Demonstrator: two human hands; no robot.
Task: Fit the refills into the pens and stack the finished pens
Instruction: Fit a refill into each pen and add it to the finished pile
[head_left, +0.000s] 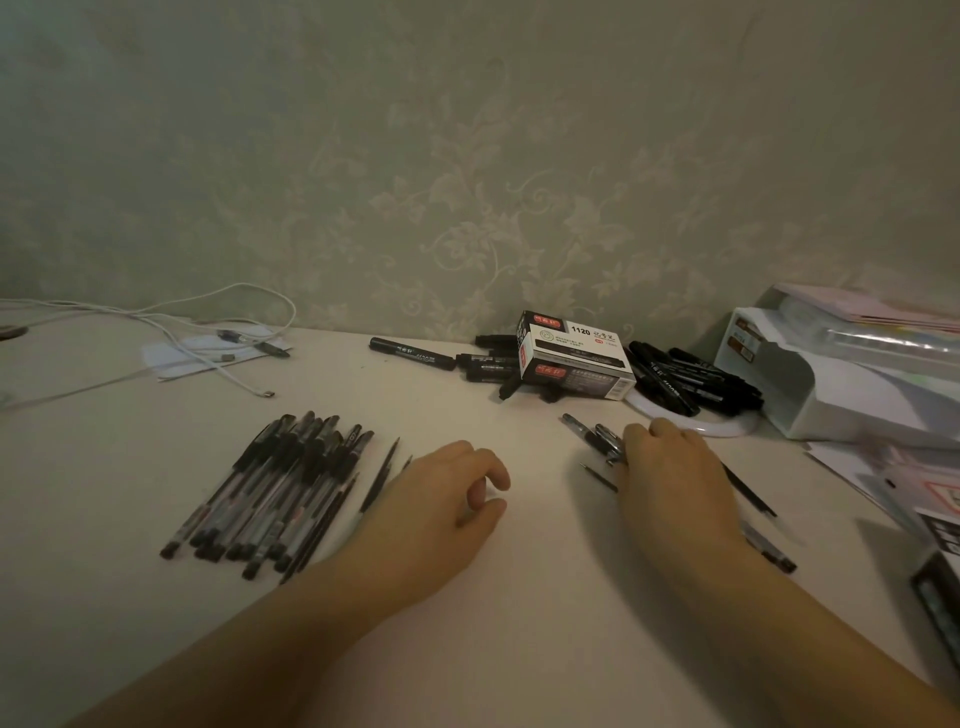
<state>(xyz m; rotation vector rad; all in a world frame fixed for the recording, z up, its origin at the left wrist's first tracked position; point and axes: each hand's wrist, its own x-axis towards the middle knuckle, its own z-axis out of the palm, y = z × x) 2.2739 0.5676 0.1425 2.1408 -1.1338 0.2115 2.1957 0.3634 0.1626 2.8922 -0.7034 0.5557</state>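
Observation:
A stack of black-capped clear pens (275, 488) lies on the table at the left, with two loose dark refills (379, 475) beside it. My left hand (447, 499) rests on the table just right of these refills, fingers loosely curled, holding nothing. My right hand (670, 467) lies palm down over a small group of pens (592, 434), and its fingers curl round their near ends. A thin refill (597, 475) pokes out from under it on the left and another refill (748, 488) on the right. One more pen (774, 553) lies by my right wrist, blurred.
A marker box (571, 358) stands at the back by the wall with black markers (691, 379) scattered around it. A white organiser (831, 374) and papers fill the right side. White cables (208, 332) lie at the back left.

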